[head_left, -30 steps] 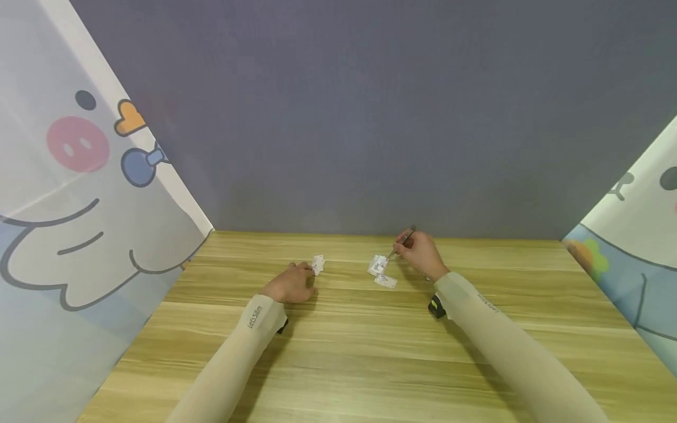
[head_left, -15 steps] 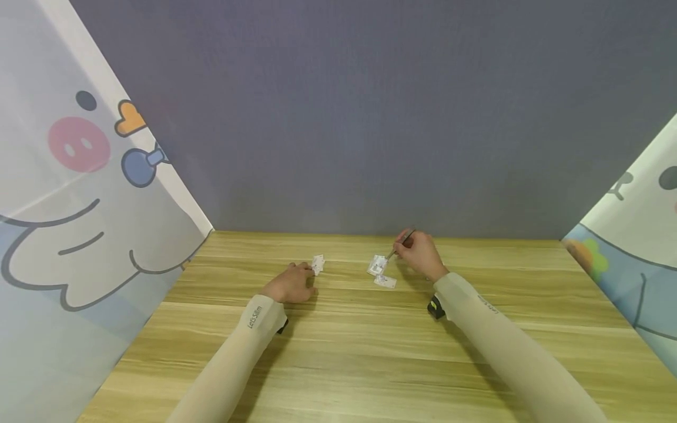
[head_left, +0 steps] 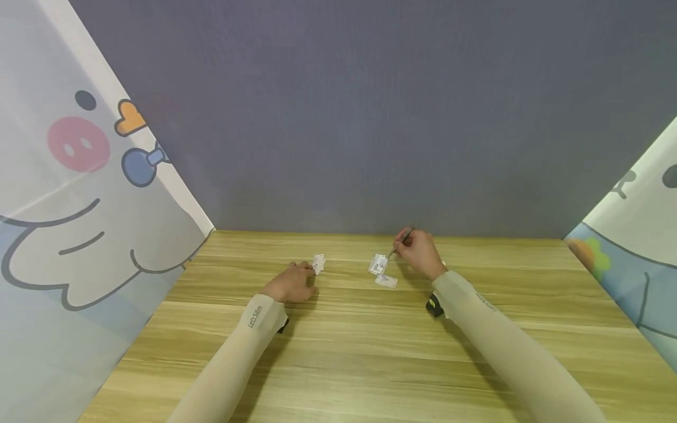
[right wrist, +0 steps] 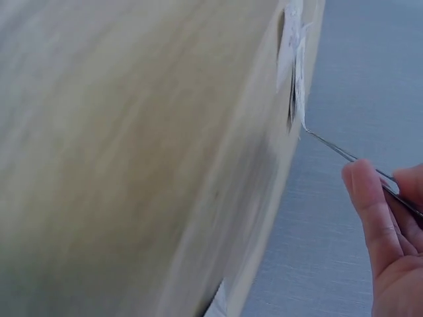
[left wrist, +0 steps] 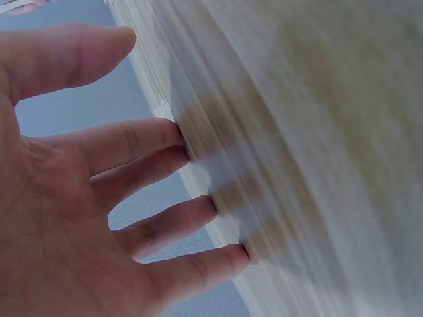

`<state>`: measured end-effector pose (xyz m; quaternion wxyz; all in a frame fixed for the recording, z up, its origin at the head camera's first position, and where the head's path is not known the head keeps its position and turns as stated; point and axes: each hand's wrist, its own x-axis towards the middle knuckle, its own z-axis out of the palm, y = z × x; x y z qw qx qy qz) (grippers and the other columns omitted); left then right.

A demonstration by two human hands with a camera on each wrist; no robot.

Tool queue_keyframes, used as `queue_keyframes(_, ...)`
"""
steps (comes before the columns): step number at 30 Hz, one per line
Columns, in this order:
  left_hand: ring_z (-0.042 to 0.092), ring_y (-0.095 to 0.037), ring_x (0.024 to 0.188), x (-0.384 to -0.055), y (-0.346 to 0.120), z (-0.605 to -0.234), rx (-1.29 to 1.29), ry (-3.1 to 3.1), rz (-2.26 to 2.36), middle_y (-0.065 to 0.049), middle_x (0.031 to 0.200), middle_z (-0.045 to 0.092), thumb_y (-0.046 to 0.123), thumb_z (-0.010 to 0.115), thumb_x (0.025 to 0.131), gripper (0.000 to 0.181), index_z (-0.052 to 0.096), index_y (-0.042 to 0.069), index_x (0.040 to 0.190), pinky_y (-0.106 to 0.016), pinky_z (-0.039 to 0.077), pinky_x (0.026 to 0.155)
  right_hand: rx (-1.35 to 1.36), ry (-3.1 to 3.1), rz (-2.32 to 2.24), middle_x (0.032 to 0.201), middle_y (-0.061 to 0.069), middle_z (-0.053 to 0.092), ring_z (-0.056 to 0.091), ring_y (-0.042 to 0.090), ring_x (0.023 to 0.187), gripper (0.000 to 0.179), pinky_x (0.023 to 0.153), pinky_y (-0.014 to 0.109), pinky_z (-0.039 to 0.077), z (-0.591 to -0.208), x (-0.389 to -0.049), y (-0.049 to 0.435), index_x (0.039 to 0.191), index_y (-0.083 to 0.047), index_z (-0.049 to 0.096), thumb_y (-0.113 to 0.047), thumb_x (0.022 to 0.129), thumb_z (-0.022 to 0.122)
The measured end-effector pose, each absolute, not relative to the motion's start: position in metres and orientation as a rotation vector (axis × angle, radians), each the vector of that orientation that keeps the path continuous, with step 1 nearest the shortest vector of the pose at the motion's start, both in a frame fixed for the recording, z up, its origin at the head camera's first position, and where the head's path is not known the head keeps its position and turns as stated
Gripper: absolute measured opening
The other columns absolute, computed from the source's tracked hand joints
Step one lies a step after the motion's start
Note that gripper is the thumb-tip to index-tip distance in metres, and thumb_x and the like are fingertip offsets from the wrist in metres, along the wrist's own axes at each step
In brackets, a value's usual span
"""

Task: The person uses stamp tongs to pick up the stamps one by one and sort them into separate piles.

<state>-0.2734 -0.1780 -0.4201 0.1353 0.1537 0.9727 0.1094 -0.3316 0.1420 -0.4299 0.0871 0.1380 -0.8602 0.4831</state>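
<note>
My right hand (head_left: pixel 420 254) pinches a pair of slim metal tweezers (right wrist: pixel 344 154) between thumb and fingers. The tweezers' tips meet the edge of a small heap of white printed paper pieces (head_left: pixel 378 264). Just in front of that heap lies one more white printed piece (head_left: pixel 386 281). To the left, my left hand (head_left: pixel 290 283) has its fingers spread, fingertips resting on the table, as the left wrist view also shows. Right beside those fingertips lie a few white paper pieces (head_left: pixel 318 264), partly hidden by them.
Both hands work over a wood-grain table (head_left: pixel 349 352). A grey upright panel (head_left: pixel 338 117) borders its far edge, and cartoon-printed sheets (head_left: pixel 79 194) stand at both sides. A small white piece (head_left: pixel 443 263) peeks out behind the right wrist.
The right wrist shifts very slightly, uncovering more of the white piece behind it. The left hand stays in place, and the paper pieces look unmoved.
</note>
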Motion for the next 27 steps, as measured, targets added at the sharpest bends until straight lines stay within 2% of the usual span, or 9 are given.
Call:
queue_keyframes(11, 0.022, -0.042, 0.135, -0.273, -0.178, -0.419, 0.439, 2.814, 0.328, -0.012, 0.148, 0.033, 0.033, 0.059, 0.093, 0.055, 0.048, 0.005, 0.139, -0.055, 0.029, 0.105, 0.456, -2.463, 1.415, 0.082, 0.012, 0.067, 0.067, 0.023, 0.070, 0.004, 0.061, 0.026, 0.056, -0.406, -0.316, 0.143, 0.092, -0.001, 0.063, -0.005, 0.090, 0.063)
queue_keyframes(27, 0.017, -0.043, 0.137, -0.270, -0.180, -0.417, 0.432, 2.782, 0.366, -0.012, 0.150, 0.029, 0.031, 0.056, 0.095, 0.054, 0.045, 0.005, 0.141, -0.058, 0.024, 0.106, 0.651, -2.267, 1.282, 0.080, 0.006, 0.068, 0.067, 0.018, 0.064, 0.004, 0.057, 0.025, 0.055, -0.378, -0.297, 0.131, 0.090, -0.005, 0.066, -0.006, 0.087, 0.068)
